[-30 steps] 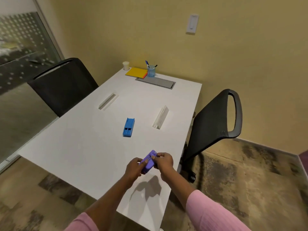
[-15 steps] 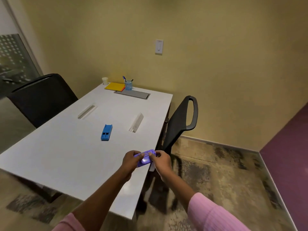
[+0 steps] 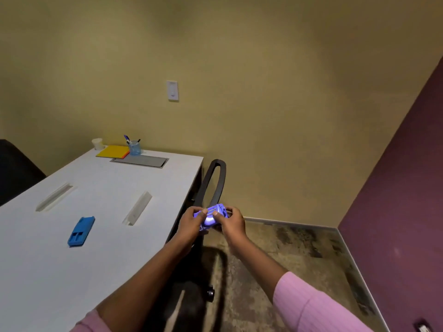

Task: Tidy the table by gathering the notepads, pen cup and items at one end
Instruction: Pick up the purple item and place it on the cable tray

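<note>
Both hands hold a small purple plastic item [image 3: 212,215] in the air, just past the right edge of the white table [image 3: 48,271]. My left hand [image 3: 191,225] grips its left end and my right hand [image 3: 232,222] pinches its right end. A blue plastic item [image 3: 81,231] lies flat on the table, well to the left of the hands. At the far end stand a clear blue pen cup [image 3: 134,147] with pens, a stack of yellow and orange notepads [image 3: 112,152] and a white paper cup [image 3: 97,143].
A black chair [image 3: 212,183] stands right by the table's right edge, beneath my hands. Another black chair [image 3: 14,168] is at the far left. A grey cable hatch [image 3: 140,161] and two slots [image 3: 137,208] are set into the tabletop. A purple wall [image 3: 395,212] closes the right.
The view has swung to the right, so the table now sits at the left. Both hands, still holding the purple item, have moved from over the table to beyond its right edge.
</note>
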Demonstrator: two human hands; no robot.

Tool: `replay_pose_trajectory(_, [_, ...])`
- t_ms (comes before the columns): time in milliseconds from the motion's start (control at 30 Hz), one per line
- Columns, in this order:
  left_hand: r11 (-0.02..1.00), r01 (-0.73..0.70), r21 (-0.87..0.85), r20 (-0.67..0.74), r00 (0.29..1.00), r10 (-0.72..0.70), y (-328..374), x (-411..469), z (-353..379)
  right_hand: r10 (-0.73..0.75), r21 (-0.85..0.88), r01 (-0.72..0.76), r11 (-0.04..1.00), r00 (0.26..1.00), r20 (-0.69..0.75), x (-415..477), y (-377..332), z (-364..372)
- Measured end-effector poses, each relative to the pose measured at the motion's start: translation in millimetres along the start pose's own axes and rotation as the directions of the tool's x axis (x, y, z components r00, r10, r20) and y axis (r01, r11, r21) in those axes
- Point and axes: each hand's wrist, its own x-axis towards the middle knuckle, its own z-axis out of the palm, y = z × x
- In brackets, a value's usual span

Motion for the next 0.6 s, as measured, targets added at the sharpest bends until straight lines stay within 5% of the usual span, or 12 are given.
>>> replay_pose_trajectory(333, [0.933, -0.169, 0.318, 0.042, 0.985, 0.165, 52, 117, 161, -0.035, 0.129, 0.038, 0.991, 0.999, -0.024, 158, -62, -120])
replay_pose_trajectory(600, [0.911, -0.172, 0.374, 0.031, 0.984, 0.173, 58, 238, 211, -0.044, 0.157, 0.041, 0.987, 0.999, 0.015, 288, -78, -137])
